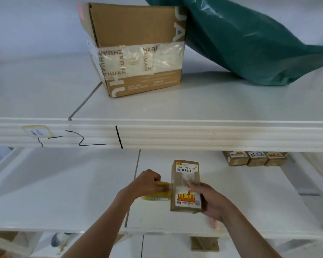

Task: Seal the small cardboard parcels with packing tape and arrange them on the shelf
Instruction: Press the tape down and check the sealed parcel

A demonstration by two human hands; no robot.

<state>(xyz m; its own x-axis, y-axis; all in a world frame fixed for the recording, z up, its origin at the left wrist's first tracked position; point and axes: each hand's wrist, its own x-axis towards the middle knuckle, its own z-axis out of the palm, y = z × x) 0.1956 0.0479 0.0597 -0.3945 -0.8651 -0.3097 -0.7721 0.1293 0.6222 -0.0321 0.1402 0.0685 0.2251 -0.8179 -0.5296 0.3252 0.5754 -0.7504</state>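
A small brown cardboard parcel point(186, 185) with a white barcode label and an orange-printed label stands over the lower white shelf point(241, 198). My right hand point(211, 200) grips it from the right, thumb lying on clear tape across its face. My left hand point(149, 184) grips a yellow roll of packing tape point(157, 197) pressed against the parcel's left edge. Three more small labelled parcels point(255, 158) stand in a row at the back right of the same shelf.
On the upper shelf point(213, 108) sit a large taped brown carton point(136, 51) and a green plastic bag point(250, 40). The shelf's front rail point(175, 135) carries black marker lines and a small sticker. A brown box point(204, 243) shows below the lower shelf.
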